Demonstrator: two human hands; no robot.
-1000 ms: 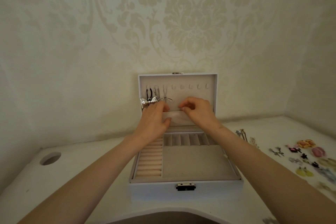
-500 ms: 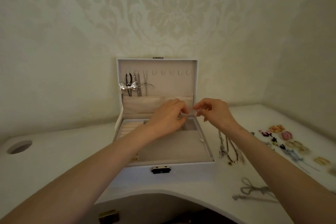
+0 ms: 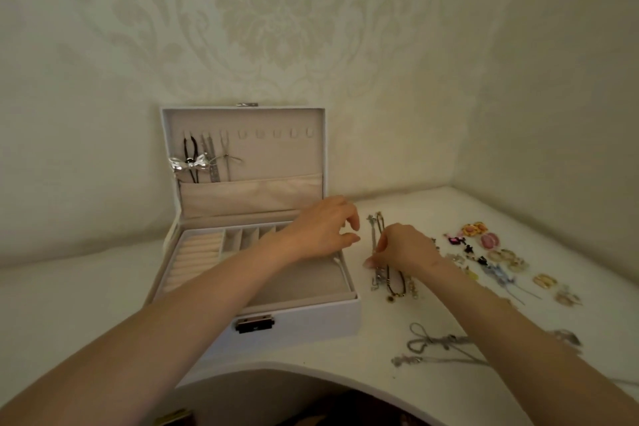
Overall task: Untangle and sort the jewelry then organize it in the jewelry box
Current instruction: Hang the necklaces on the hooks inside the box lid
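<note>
While a knotted silver cord (image 3: 423, 344) lies nearest on the table (image 3: 86, 287), the right hand (image 3: 406, 247) reaches down onto chains (image 3: 387, 282) laid just beside the jewelry box (image 3: 311, 322) — whether it pinches one, I cannot tell. The left hand (image 3: 320, 230) hovers over the box, fingers loosely curled, empty, probably ready to help. Beyond, sorted earrings (image 3: 484, 239) lie in pairs; necklaces (image 3: 189, 162) hang in the upright lid (image 3: 276, 156) — hooks keep them apart.

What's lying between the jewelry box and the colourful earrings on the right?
In the head view, a bunch of chains on the table, the right hand upon them.
</note>
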